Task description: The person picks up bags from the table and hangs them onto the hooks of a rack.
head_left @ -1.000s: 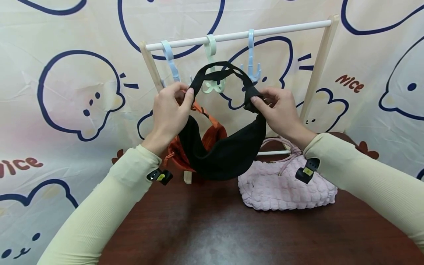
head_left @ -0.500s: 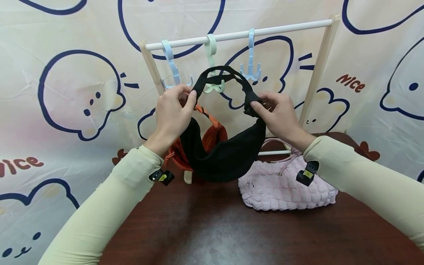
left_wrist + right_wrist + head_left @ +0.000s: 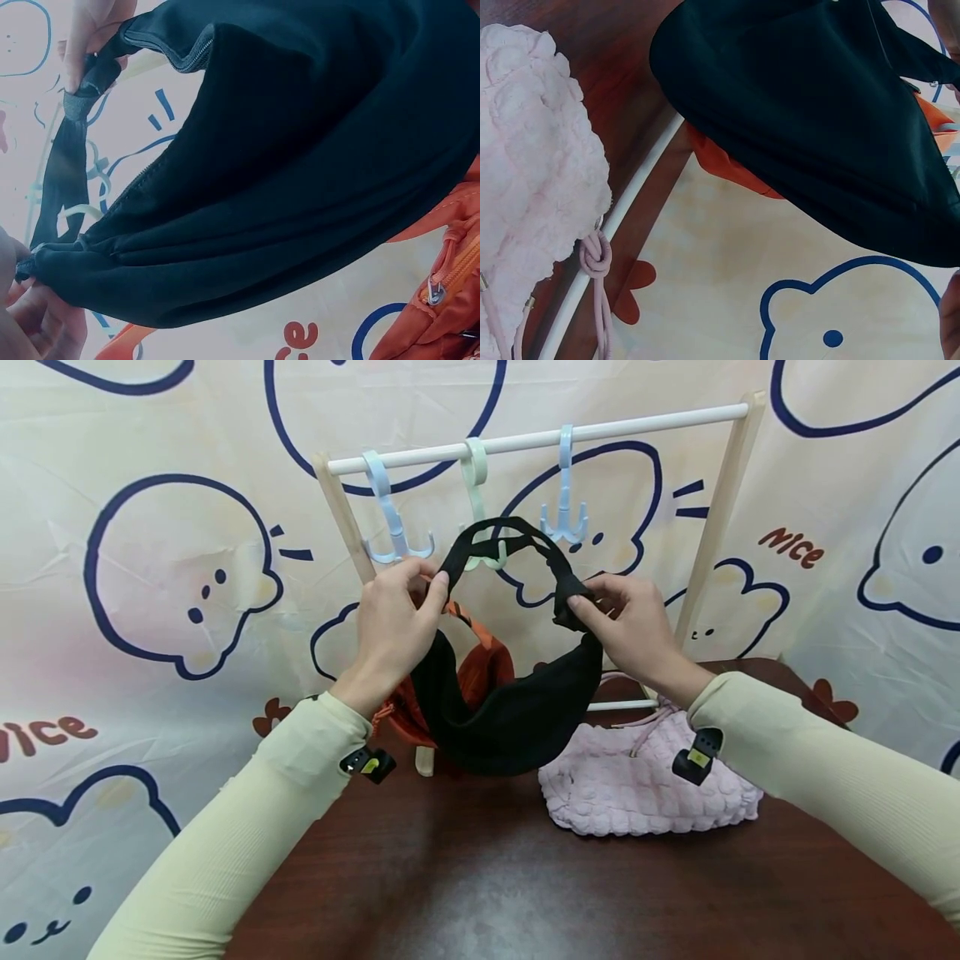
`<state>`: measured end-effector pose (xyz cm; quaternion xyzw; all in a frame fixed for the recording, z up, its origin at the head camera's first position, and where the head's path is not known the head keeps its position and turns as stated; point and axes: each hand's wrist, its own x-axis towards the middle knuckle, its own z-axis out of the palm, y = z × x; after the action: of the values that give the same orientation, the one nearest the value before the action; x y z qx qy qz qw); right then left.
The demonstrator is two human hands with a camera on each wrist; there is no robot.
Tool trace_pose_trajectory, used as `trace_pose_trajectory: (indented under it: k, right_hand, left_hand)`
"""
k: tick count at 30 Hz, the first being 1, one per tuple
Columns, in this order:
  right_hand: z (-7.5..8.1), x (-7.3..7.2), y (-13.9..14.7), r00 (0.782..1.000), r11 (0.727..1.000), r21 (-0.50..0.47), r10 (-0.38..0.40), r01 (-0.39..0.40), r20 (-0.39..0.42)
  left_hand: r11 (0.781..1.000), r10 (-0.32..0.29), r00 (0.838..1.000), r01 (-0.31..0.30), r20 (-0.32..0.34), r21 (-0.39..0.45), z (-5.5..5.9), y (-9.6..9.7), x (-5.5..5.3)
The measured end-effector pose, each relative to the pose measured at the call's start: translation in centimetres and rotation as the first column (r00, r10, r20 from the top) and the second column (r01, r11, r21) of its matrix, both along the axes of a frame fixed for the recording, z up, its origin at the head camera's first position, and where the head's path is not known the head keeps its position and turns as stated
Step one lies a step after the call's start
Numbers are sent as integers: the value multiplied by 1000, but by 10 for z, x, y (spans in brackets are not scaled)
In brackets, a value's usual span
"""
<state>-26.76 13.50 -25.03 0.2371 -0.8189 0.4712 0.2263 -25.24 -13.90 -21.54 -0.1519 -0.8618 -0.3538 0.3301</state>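
A black crescent-shaped shoulder bag (image 3: 510, 735) hangs between my two hands, its strap (image 3: 519, 527) arching upward. My left hand (image 3: 393, 627) pinches the strap's left base between thumb and fingers. On the other side my right hand (image 3: 633, 622) pinches the knotted right base. Behind the strap, a pale green hook (image 3: 474, 477) is partly covered, with its lower prongs seen through the loop. In the left wrist view the bag's zipper (image 3: 196, 56) shows along its top edge. The bag's body sags below my hands, in front of an orange bag (image 3: 402, 714).
A rack with a white bar (image 3: 660, 425) carries the green hook and two blue hooks, one left (image 3: 390, 514) and one right (image 3: 565, 485). A pink quilted bag (image 3: 637, 785) with cord handles rests on the dark wooden table (image 3: 480, 877). A patterned cloth backdrop (image 3: 187, 585) stands behind.
Both hands have lowered slightly with the black bag, and the left hand has shifted a little to the right. More of the left blue hook shows now. Both grips stay the same.
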Motion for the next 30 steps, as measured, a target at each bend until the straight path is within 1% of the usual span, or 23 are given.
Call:
trace_pose_trajectory:
  k: [10,18,23,30]
  right_hand:
    - [-3,0,0,1000,1000,12,7,-7,-13]
    - [-7,-3,0,999,1000,14,18,-18,-29]
    - [-10,-2,0,1000,1000,8,23,-23,-15]
    - [-13,0,2,1000,999,25,23,-23,6]
  left_hand:
    - [1000,0,1000,0,3,-11,-3,0,0]
    - [1000,-2,1000,3,3,-14,-7,0,-2]
    - [1000,-8,1000,9,5,-22,-9,0,-1]
    - [999,-19,1000,20,12,-28,-13,-2,-1]
